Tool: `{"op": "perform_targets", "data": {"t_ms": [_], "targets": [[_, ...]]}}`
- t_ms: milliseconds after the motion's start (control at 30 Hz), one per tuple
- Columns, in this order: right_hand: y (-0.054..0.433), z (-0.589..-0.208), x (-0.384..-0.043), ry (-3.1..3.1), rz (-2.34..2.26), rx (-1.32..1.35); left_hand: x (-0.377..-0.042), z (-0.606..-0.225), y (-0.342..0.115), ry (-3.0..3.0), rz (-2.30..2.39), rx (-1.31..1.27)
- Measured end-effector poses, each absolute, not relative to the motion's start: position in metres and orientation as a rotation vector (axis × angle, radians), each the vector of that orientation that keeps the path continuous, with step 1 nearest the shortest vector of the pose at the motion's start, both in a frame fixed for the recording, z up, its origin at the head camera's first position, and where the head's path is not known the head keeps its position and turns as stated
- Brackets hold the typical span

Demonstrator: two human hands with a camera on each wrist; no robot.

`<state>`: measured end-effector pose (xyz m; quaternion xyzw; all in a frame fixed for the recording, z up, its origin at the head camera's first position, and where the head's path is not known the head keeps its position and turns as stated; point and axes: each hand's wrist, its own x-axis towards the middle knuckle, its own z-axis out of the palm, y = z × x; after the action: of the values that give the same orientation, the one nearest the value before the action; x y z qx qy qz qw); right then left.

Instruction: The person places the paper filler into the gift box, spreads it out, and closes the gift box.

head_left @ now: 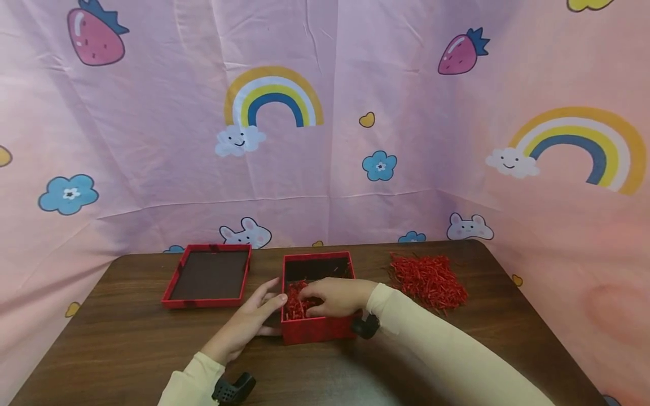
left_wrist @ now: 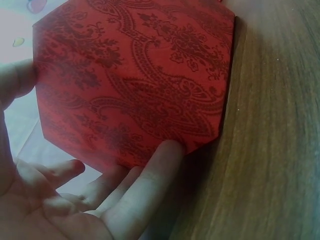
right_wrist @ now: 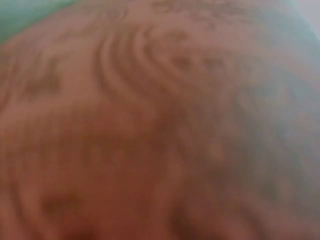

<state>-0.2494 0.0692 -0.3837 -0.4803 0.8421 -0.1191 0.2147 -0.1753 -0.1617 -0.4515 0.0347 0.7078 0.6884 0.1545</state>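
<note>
A red patterned gift box point(head_left: 317, 332) stands uncovered on the table, its dark inside partly filled with red shredded paper point(head_left: 293, 304). My right hand point(head_left: 335, 297) reaches into it, curled fingers and thumb holding shreds. At the box's left side is my left hand point(head_left: 250, 316), its thumb near the rim. In the left wrist view, extended fingers point(left_wrist: 159, 167) of that hand touch the box's paisley side point(left_wrist: 135, 75). The right wrist view holds only a blurred close-up of the red patterned box wall point(right_wrist: 125, 125).
Left of the box lies a red lid point(head_left: 204, 303), dark inside facing up. A loose pile of red shredded paper point(head_left: 429, 282) sits to the right on the brown wooden table point(head_left: 127, 349). Behind hangs a pink and purple printed cloth point(head_left: 167, 141).
</note>
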Motion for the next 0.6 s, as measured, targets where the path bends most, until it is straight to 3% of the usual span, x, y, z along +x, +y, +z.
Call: {"op": "perform_targets", "data": {"t_ms": [400,600], "targets": [[0.126,-0.333,-0.263,2.644,-0.530,-1.143,-0.177,-0.450,-0.161,2.044,1.962,0.052],[0.154,-0.331,-0.274,2.715,-0.518,-1.001,-0.177,-0.450,-0.162,2.042,1.954,0.063]]}}
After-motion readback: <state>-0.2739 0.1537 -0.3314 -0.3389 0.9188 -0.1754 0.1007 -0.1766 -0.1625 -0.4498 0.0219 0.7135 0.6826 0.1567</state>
